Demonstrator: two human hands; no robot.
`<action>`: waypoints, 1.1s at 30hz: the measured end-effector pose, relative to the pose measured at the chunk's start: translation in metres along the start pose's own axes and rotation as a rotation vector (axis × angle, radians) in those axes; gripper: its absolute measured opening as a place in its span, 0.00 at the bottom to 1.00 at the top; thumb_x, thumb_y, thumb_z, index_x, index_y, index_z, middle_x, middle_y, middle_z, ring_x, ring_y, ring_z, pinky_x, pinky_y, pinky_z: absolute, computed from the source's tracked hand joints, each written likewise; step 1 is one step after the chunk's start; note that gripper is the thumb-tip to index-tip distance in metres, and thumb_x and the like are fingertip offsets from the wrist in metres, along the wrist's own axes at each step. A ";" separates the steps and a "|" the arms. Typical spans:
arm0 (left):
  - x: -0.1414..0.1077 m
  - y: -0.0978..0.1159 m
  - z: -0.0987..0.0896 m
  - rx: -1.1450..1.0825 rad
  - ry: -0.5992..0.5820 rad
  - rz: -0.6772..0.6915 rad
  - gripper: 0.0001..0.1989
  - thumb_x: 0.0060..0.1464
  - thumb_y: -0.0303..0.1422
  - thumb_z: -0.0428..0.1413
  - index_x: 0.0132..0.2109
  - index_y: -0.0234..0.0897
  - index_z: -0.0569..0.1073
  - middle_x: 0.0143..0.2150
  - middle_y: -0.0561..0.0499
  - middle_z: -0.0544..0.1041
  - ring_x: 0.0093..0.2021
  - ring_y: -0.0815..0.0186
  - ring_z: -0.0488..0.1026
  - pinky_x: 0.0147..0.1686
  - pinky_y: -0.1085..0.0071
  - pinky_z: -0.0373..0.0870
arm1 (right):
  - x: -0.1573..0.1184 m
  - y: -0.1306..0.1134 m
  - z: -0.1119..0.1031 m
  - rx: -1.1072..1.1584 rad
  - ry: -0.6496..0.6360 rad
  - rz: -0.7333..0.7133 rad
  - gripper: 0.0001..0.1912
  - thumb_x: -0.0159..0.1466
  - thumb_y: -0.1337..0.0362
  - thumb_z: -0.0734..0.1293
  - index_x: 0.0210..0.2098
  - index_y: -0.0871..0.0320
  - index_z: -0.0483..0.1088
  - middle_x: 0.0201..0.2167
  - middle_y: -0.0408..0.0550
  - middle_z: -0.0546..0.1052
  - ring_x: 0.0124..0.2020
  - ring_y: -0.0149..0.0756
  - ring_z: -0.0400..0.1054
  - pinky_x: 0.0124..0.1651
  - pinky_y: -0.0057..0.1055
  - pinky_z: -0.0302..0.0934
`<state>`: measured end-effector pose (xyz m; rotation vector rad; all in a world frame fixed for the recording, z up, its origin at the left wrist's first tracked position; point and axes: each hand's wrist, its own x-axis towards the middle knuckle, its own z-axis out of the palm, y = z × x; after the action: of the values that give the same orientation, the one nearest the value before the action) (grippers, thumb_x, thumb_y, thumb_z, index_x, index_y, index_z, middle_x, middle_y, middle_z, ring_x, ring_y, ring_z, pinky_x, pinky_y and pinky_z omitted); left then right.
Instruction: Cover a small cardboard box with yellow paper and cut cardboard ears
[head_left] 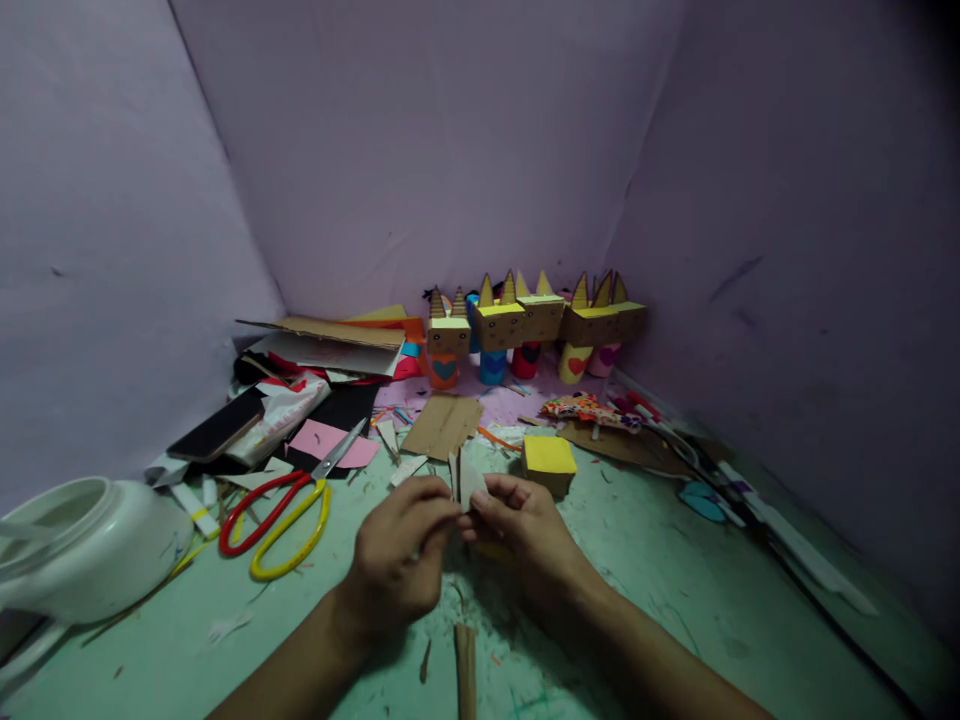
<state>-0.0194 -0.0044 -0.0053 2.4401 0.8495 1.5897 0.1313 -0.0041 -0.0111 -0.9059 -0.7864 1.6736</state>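
At the middle of the table, my left hand (401, 545) pinches the edge of small pieces of cardboard (471, 482). My right hand (529, 530) has its thumb and fingers closed on the pale, pointed face of the same pieces. They stand upright between my fingertips, and their lower ends are hidden. Just beyond my right hand sits a small cardboard box with a yellow top (549, 455). A flat brown cardboard piece (442, 425) lies beyond my left hand. Below both hands is a narrow cardboard strip (466, 670).
Scissors with red and yellow handles (289, 520) lie open at left, near a white pot (97, 545) and a dark phone (217, 425). Several box-headed figures with pointed ears (495, 330) stand along the back. A black cable (810, 595) runs along the right.
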 end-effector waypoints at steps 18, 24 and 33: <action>0.017 0.000 -0.007 -0.707 -0.162 -0.996 0.10 0.42 0.36 0.60 0.26 0.32 0.72 0.21 0.54 0.67 0.21 0.72 0.62 0.21 0.76 0.58 | -0.003 -0.005 0.001 -0.007 -0.066 0.160 0.19 0.46 0.54 0.73 0.29 0.62 0.69 0.24 0.47 0.75 0.21 0.28 0.68 0.22 0.24 0.63; 0.017 0.003 -0.005 -0.505 -0.247 -1.091 0.10 0.37 0.35 0.59 0.21 0.32 0.68 0.15 0.56 0.65 0.17 0.74 0.59 0.17 0.78 0.54 | -0.002 -0.008 0.003 -0.246 -0.015 -0.008 0.23 0.35 0.60 0.78 0.28 0.62 0.71 0.23 0.43 0.74 0.23 0.27 0.66 0.23 0.22 0.60; 0.018 0.004 0.000 -0.797 -0.239 -1.104 0.17 0.37 0.37 0.61 0.34 0.29 0.73 0.20 0.51 0.73 0.17 0.71 0.66 0.16 0.76 0.63 | 0.007 -0.004 -0.008 -0.098 0.055 0.053 0.22 0.34 0.60 0.79 0.24 0.64 0.70 0.15 0.43 0.74 0.16 0.27 0.66 0.23 0.24 0.63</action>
<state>-0.0125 0.0014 0.0112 1.1757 0.9738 0.8918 0.1386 0.0041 -0.0124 -1.0446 -0.8193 1.6609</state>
